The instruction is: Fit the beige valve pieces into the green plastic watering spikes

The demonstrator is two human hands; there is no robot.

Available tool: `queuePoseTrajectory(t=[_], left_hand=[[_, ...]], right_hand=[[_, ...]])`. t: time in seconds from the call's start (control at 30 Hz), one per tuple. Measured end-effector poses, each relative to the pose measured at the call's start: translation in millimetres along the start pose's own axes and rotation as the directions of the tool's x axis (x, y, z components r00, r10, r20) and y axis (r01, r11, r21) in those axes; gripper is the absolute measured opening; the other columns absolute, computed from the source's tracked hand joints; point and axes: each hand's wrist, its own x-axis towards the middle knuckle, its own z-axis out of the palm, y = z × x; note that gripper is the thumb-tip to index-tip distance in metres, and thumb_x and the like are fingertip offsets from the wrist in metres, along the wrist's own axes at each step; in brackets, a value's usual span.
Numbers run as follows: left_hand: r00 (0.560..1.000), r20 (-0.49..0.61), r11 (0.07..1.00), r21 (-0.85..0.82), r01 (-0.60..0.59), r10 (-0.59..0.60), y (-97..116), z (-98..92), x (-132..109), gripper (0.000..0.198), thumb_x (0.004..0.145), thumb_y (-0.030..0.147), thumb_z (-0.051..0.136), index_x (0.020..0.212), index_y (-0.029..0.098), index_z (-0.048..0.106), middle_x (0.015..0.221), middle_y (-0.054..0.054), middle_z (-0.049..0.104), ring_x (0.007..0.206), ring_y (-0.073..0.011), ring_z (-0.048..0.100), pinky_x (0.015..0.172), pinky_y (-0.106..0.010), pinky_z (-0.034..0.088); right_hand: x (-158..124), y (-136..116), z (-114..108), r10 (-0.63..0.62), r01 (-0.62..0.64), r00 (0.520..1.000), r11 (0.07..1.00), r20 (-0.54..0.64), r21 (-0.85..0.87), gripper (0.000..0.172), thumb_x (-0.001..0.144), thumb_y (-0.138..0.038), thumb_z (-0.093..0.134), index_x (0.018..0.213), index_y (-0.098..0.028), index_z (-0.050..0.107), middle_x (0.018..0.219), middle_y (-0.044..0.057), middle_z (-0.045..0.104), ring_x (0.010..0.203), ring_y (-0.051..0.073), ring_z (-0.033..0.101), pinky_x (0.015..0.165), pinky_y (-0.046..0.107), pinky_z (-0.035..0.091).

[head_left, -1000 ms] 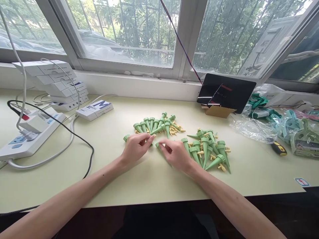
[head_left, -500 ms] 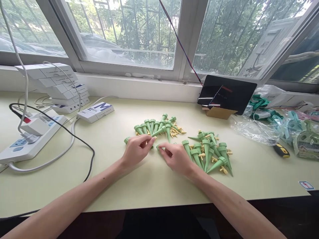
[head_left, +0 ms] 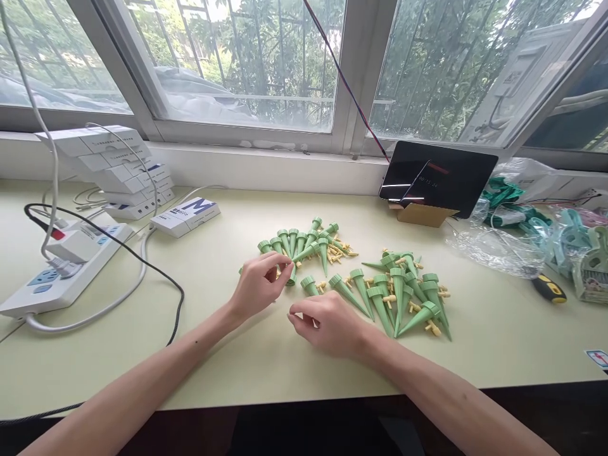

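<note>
**Pinching a green spike at the middle of the surface**

I am holding my left hand (head_left: 259, 286) over the middle of the surface (head_left: 237, 361), with thumb and forefinger closing together on a green spike (head_left: 291, 275). The spike is sitting at my fingertips, at the near edge of the back heap (head_left: 308, 244) of the same green spikes. My right hand (head_left: 330, 324) is resting closer to the near edge, knuckles up, with its fingers curling under and the thumb meeting the forefinger (whether anything small is sitting in that pinch, I cannot tell).

A loose spike (head_left: 310, 285) is lying just beyond my right hand, apart from it. To the right of it, the right heap (head_left: 403, 294) is fanning out with most tips pointing toward the near edge. Small yellow pieces (head_left: 338, 253) are showing among both heaps.

Toward the left edge a power strip (head_left: 57, 275) is lying with plugs in it, and white boxes (head_left: 109, 164) are stacking up in the far left corner. Along the far edge a dark tablet (head_left: 439, 180) is leaning on a cardboard box (head_left: 420, 214). Toward the right edge clear bags (head_left: 498, 244) are lying beside a screwdriver (head_left: 548, 289).
</note>
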Motion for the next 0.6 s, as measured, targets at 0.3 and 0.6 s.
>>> queuePoseTrajectory(t=[0.3,0.6], left_hand=[[0.999,0.039,0.999,0.034,0.021,-0.022,-5,-1.8,1,0.013,0.089,0.023,0.059,0.078,0.018,0.066,0.073,0.002,0.059,0.047,-0.0058,0.038,0.052,-0.022,0.037],[0.996,0.083,0.998,0.042,0.039,-0.042,-4,-1.4,2,0.017,0.089,0.024,0.058,0.074,0.019,0.065,0.071,0.002,0.059,0.047,-0.0062,0.037,0.050,-0.022,0.035]], right_hand=[[2,6,-2,0.079,-0.077,0.997,0.995,0.012,-0.069,0.014,0.092,-0.013,0.049,0.082,-0.019,0.058,0.070,-0.001,0.060,0.061,0.010,0.049,0.062,0.022,0.033],[4,11,-7,0.179,-0.176,0.984,0.964,-0.003,-0.198,0.017,0.094,-0.014,0.046,0.080,-0.020,0.054,0.066,-0.003,0.051,0.058,0.010,0.042,0.058,0.023,0.026]])
